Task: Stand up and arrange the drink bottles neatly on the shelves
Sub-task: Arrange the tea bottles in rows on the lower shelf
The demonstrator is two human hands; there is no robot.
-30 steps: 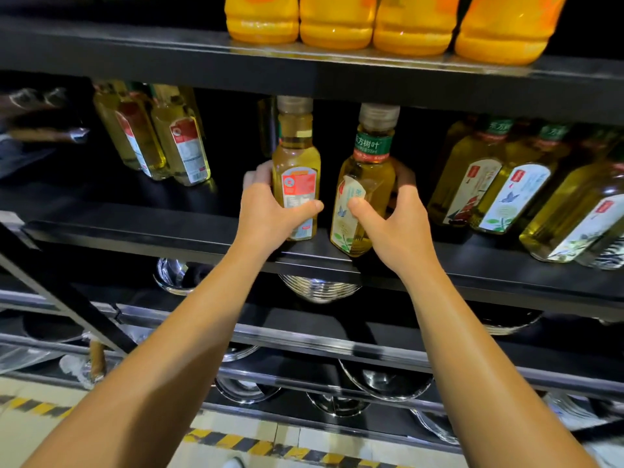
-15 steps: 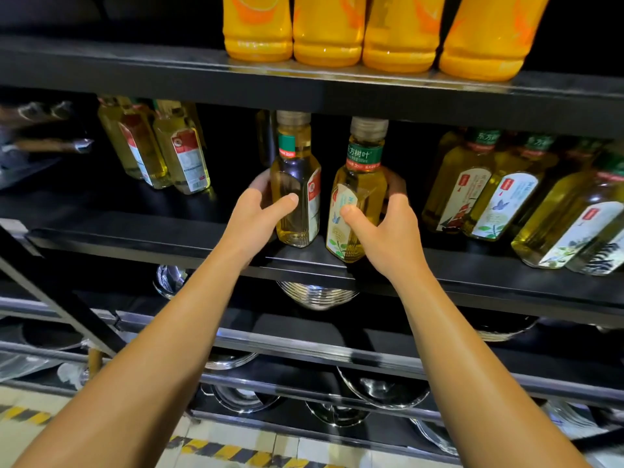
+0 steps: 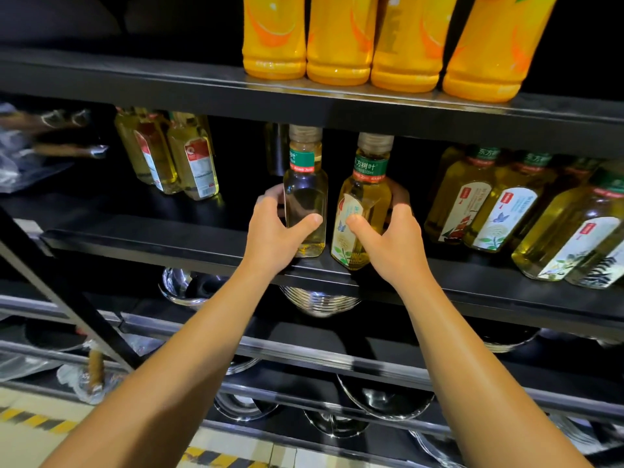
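Head view: left hand [image 3: 275, 236] grips clear bottle [image 3: 305, 201], right hand [image 3: 393, 246] grips labelled bottle [image 3: 363, 211]; upper shelf [image 3: 169, 84] hides caps.

Four bright orange bottles [image 3: 398, 42] with paler orange swirls are seen on the black top shelf [image 3: 135, 76]. Pale yellow-green tea is shown in the left bottle [image 3: 305, 201], banded green and red at the neck; golden tea is shown in the right bottle [image 3: 364, 211], its cream label printed with a blue butterfly and green leaves. Yellow-and-black stripes are painted on the floor [image 3: 37, 422].
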